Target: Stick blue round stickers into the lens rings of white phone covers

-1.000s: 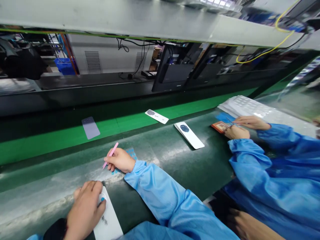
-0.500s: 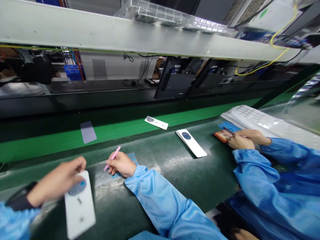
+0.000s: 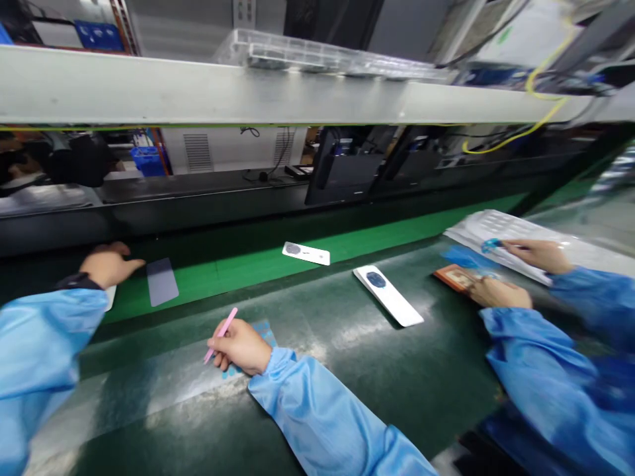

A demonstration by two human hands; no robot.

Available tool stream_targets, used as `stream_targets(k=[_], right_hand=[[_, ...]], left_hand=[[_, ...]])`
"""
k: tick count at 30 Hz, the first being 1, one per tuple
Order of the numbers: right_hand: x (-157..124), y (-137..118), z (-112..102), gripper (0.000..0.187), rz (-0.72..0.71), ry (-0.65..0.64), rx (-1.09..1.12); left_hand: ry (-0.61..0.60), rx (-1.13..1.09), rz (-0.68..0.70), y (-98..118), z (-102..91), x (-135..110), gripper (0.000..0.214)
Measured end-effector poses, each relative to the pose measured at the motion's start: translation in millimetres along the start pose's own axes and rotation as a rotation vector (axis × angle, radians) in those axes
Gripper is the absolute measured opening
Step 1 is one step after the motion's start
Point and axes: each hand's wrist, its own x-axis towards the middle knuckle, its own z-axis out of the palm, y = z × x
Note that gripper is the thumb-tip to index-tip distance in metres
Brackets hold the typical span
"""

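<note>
My left hand (image 3: 110, 266) is over the green conveyor strip, with its thumb stretched away from the fingers. Beneath it, mostly hidden, lies a white phone back cover (image 3: 111, 299). A greyish phone-shaped panel (image 3: 163, 282) rests on the strip just right of that hand. Pink tweezers (image 3: 221, 334) are pinched in my right hand (image 3: 242, 345), above the dark green worktop. Under and behind this hand is a clear sheet with blue round stickers (image 3: 264, 332). Farther right, a stack of white phone back covers (image 3: 391, 301) with a dark round camera area lies on the worktop.
Another white back cover (image 3: 312, 255) lies on the green strip (image 3: 228, 274). At right, a co-worker's hands (image 3: 501, 294) handle an orange-edged piece (image 3: 454, 277) and blue film (image 3: 491, 245) beside white trays (image 3: 501, 228). A white beam (image 3: 198, 92) crosses overhead.
My left hand has moved forward from the worktop to the green strip, along with the white back cover. My right hand keeps the tweezers in place. The co-worker's hands have moved apart.
</note>
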Motion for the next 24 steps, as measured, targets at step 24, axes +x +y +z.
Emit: stream_targets(k=[24], right_hand=[[-4.0, 12.0, -10.8, 0.042, -0.028, -0.053, 0.136]], left_hand=[[-0.292, -0.147, -0.053, 52.5, 28.4, -30.9, 0.047]])
